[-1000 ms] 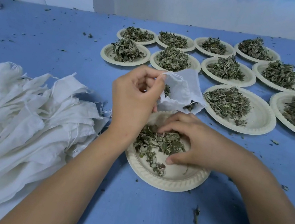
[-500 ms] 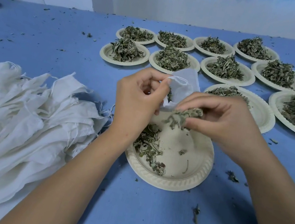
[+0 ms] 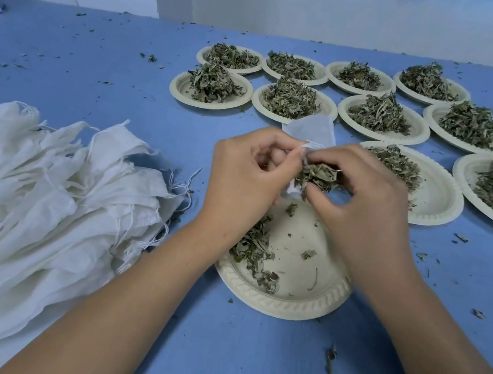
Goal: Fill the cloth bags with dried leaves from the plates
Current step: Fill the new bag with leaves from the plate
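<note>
My left hand (image 3: 245,177) pinches the mouth of a small white cloth bag (image 3: 312,129), which sticks up behind both hands. My right hand (image 3: 366,203) pinches a clump of dried leaves (image 3: 319,174) right at the bag's opening. Both hands hover over the near paper plate (image 3: 295,299), which holds a few leaves (image 3: 253,246) along its left side. Most of the bag is hidden by my fingers.
A heap of white cloth bags (image 3: 43,185) lies at the left on the blue table (image 3: 244,349). Several paper plates piled with dried leaves (image 3: 289,99) stand in rows behind and to the right. Leaf crumbs are scattered over the table.
My right hand scooped leaves off the near plate, lifted them and brought them to the bag's mouth. My left hand stayed holding the bag.
</note>
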### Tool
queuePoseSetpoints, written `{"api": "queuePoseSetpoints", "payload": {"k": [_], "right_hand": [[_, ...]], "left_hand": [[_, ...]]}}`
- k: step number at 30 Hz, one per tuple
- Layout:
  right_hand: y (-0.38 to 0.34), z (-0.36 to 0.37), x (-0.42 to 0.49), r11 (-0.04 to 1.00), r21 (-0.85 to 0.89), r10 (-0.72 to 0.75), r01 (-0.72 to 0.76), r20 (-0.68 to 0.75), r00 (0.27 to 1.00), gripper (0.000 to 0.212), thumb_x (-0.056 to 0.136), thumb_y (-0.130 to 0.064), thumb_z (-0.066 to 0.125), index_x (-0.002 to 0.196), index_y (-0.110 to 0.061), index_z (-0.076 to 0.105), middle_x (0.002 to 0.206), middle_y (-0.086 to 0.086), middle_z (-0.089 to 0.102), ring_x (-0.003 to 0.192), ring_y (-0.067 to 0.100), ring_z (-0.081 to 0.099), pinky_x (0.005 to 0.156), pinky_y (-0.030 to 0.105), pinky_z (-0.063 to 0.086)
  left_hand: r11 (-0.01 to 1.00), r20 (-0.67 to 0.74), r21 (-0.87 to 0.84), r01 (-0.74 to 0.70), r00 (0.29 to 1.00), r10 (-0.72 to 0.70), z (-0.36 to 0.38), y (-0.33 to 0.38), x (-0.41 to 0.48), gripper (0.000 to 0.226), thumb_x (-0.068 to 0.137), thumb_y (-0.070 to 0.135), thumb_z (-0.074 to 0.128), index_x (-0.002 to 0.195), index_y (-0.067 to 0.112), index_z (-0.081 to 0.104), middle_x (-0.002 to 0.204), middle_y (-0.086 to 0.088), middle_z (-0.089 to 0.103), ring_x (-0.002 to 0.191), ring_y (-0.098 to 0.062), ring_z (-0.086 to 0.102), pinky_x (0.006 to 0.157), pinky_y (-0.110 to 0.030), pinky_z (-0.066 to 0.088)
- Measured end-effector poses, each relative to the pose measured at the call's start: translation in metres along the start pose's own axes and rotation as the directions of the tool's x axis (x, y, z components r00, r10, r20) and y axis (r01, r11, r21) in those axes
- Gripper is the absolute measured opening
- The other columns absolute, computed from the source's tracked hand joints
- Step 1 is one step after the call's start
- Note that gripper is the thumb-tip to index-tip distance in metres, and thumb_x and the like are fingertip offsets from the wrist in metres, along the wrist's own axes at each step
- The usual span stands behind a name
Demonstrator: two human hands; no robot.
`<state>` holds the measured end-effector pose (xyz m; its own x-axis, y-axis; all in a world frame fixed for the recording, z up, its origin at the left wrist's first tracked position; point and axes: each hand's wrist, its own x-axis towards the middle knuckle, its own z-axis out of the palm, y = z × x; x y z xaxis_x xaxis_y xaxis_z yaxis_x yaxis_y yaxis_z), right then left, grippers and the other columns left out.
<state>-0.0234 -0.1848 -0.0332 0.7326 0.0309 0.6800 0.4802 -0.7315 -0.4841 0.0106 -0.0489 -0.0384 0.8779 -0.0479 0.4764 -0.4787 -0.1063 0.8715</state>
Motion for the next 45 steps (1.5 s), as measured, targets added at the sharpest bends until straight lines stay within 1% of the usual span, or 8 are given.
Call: {"api": "queuePoseSetpoints", "payload": {"k": [4,12,19,26,32,38,43,45], "right_hand": [[-0.003,-0.004,0.0,0.992,0.125,0.042,-0.034,-0.066,0.997,0.023,0.074,0.0,0.077,0.084,-0.004,0.057,0.086,0.003,0.054,0.078,0.01,0.052,0.07,0.015,0.049],[0.001,-0.004,-0.002,0.996,-0.084,-0.048,0.04,-0.095,0.994,0.008,0.073,-0.002,0.076,0.073,-0.009,0.071,0.074,-0.001,0.067,0.067,0.02,0.055,0.06,0.037,0.046],[0.005,-0.009,0.006,0.907,0.391,0.154,-0.154,0.034,0.988,0.022,0.072,0.008,0.077,0.088,-0.003,0.066,0.09,0.006,0.059,0.073,0.011,0.062,0.069,0.019,0.053],[0.006,-0.001,0.001,0.992,-0.027,-0.121,0.121,-0.003,0.993,0.008,0.078,0.006,0.071,0.079,-0.002,0.073,0.075,0.007,0.069,0.065,0.021,0.061,0.064,0.027,0.047],[0.005,-0.012,0.004,0.994,-0.035,-0.105,0.102,-0.108,0.989,0.027,0.081,-0.006,0.046,0.084,-0.01,0.073,0.084,-0.007,0.069,0.084,0.021,0.053,0.081,0.032,0.04],[0.003,-0.004,-0.001,0.972,-0.176,-0.096,0.156,0.307,0.947,0.038,0.088,-0.03,0.034,0.098,-0.019,0.069,0.103,-0.014,0.067,0.125,0.015,0.042,0.103,0.033,0.013],[0.006,-0.017,0.004,0.993,0.108,-0.041,0.048,-0.071,0.997,0.035,0.088,-0.019,0.039,0.075,-0.012,0.071,0.079,-0.009,0.069,0.089,0.015,0.06,0.091,0.035,0.035],[0.01,-0.019,0.006,0.98,0.176,0.09,-0.093,0.025,0.996,0.037,0.086,-0.024,0.04,0.067,-0.008,0.067,0.068,-0.006,0.066,0.069,0.022,0.061,0.073,0.037,0.046]], "left_hand": [[1.0,0.006,0.003,0.002,1.0,-0.002,-0.001,0.0,0.002,0.008,0.089,0.007,0.068,0.083,0.011,0.073,0.05,-0.005,0.054,0.042,-0.008,0.046,0.041,-0.023,0.044],[1.0,0.076,0.008,-0.025,0.997,0.024,0.0,0.001,-0.001,0.012,0.089,0.008,0.067,0.082,0.016,0.072,0.047,0.007,0.052,0.038,-0.007,0.047,0.04,-0.023,0.043],[0.999,-0.015,0.011,0.035,0.999,-0.034,0.0,0.0,0.003,0.011,0.088,0.006,0.068,0.081,0.012,0.072,0.047,0.001,0.054,0.038,-0.007,0.047,0.044,-0.019,0.042],[0.999,0.03,-0.028,0.024,0.999,-0.023,0.001,0.002,-0.001,0.008,0.089,0.004,0.068,0.083,0.009,0.072,0.052,-0.013,0.055,0.04,-0.006,0.047,0.041,-0.016,0.042],[0.998,-0.042,-0.04,0.043,0.998,-0.045,-0.001,0.003,0.002,0.013,0.089,0.006,0.068,0.08,0.014,0.072,0.049,-0.001,0.056,0.037,-0.007,0.045,0.043,-0.018,0.04],[0.999,0.029,-0.046,0.024,0.999,-0.022,-0.001,0.005,0.0,0.014,0.088,0.006,0.068,0.08,0.017,0.072,0.049,0.004,0.054,0.041,-0.002,0.045,0.042,-0.017,0.04],[0.998,-0.096,-0.05,0.035,0.995,-0.039,-0.004,0.003,0.004,0.013,0.089,0.008,0.067,0.081,0.016,0.073,0.049,0.001,0.055,0.038,-0.006,0.044,0.043,-0.017,0.04],[0.998,-0.149,-0.043,0.052,0.987,-0.057,-0.005,0.002,0.006,0.014,0.09,0.011,0.067,0.078,0.017,0.072,0.048,0.003,0.055,0.036,-0.008,0.044,0.044,-0.018,0.04]]}}
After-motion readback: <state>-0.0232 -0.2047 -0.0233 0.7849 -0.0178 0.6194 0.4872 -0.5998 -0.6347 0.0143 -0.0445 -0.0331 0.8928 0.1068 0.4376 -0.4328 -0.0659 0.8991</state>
